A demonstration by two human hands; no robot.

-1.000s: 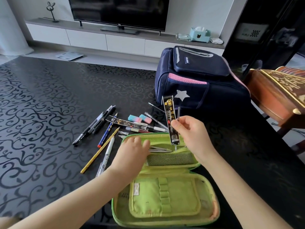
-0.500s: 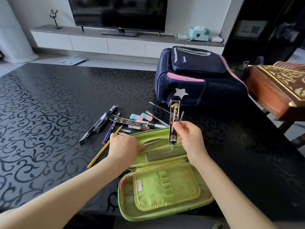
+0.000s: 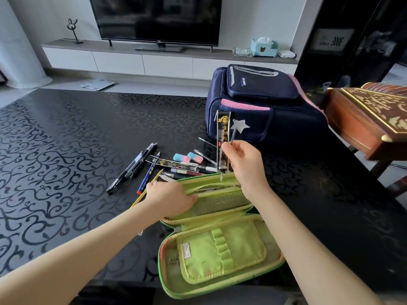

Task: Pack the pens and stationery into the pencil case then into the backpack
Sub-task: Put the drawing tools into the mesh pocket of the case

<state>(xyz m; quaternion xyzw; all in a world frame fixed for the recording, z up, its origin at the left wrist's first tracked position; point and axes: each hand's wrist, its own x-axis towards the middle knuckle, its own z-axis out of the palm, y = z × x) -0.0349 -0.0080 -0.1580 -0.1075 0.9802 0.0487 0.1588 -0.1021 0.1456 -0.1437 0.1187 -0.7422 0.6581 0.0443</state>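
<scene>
Green pencil case [image 3: 220,256], right hand [image 3: 244,164] pinching black packet [image 3: 222,133] upright, grip of left hand [image 3: 169,199] hidden.

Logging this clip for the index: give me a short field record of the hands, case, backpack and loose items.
left hand: grips the pencil case at its mesh pocket
right hand: pinches a black packet and thin grey stick upright over the case
pencil case: green, unzipped, lying open
backpack: navy, on the table behind the case
loose items: pens, two erasers on the table beyond the case
</scene>
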